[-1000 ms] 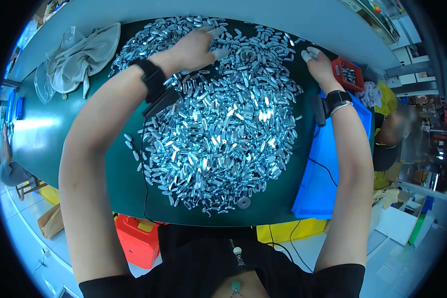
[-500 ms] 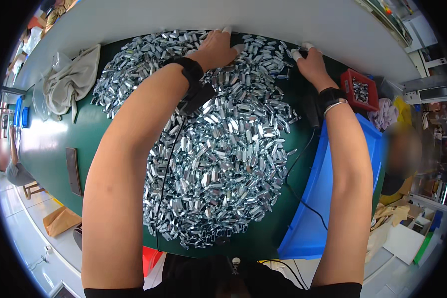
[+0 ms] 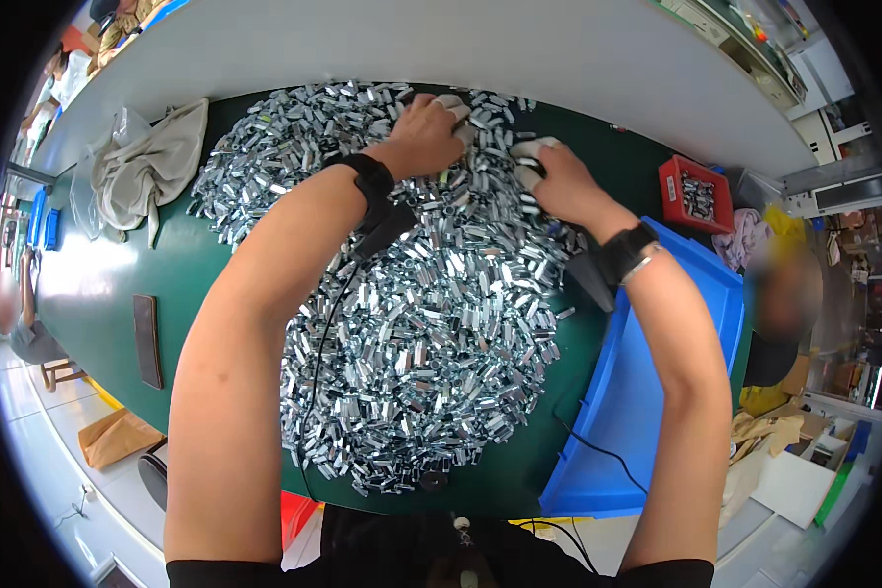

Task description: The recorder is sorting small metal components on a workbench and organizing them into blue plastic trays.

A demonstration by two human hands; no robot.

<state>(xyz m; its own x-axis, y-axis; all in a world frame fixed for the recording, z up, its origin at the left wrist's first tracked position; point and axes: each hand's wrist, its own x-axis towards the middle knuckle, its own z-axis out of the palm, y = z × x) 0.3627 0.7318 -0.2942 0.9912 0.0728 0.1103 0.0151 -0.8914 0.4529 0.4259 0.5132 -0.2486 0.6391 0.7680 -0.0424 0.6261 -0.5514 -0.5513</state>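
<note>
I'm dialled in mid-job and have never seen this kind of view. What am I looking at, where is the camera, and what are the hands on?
There is no machine here: a person works bare-handed. The camera sits on their head and looks down, so the forearms come in from below and edges bend. A big pile of small silver metal parts lies on a green table. The left hand and right hand rest on the pile's far side; whether either grip holds a part is hidden. A blue bin sits on the right, a small red tray beyond it, a grey cloth on the left.

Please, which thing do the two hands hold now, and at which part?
It cannot be told. Both the left hand and right hand rest on the pile of small metal parts; any grasp is hidden.
</note>
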